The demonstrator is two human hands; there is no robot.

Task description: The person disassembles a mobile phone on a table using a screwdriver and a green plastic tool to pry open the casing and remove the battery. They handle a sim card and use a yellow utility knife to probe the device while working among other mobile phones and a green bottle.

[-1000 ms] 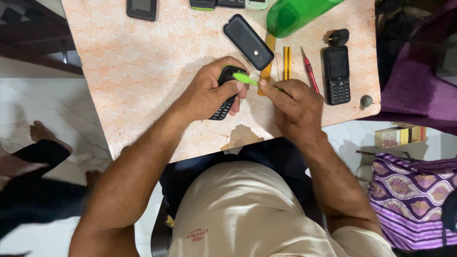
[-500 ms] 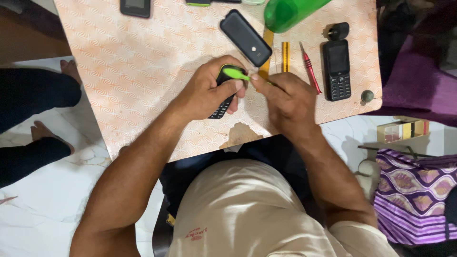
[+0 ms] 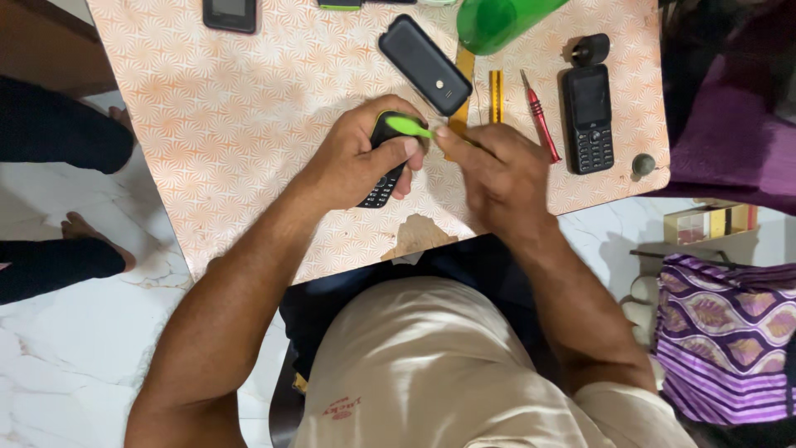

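My left hand (image 3: pixel 358 159) grips a small black keypad phone (image 3: pixel 380 189) over the patterned orange table (image 3: pixel 249 133). Its keypad end sticks out below my fingers. My right hand (image 3: pixel 497 170) holds a thin green tool (image 3: pixel 408 126) whose tip rests on the phone's upper end. Both hands meet near the table's front middle.
A black phone (image 3: pixel 424 64) lies face down behind my hands, a black keypad phone (image 3: pixel 589 119) to the right. A red screwdriver (image 3: pixel 539 114), yellow tools (image 3: pixel 495 96), a green plastic container (image 3: pixel 497 21) and a small round part (image 3: pixel 643 164) lie nearby. Another person's legs (image 3: pixel 58 133) stand left.
The green tool's tip has shifted slightly along the phone's top end. The other person's legs on the left have moved closer to the table.
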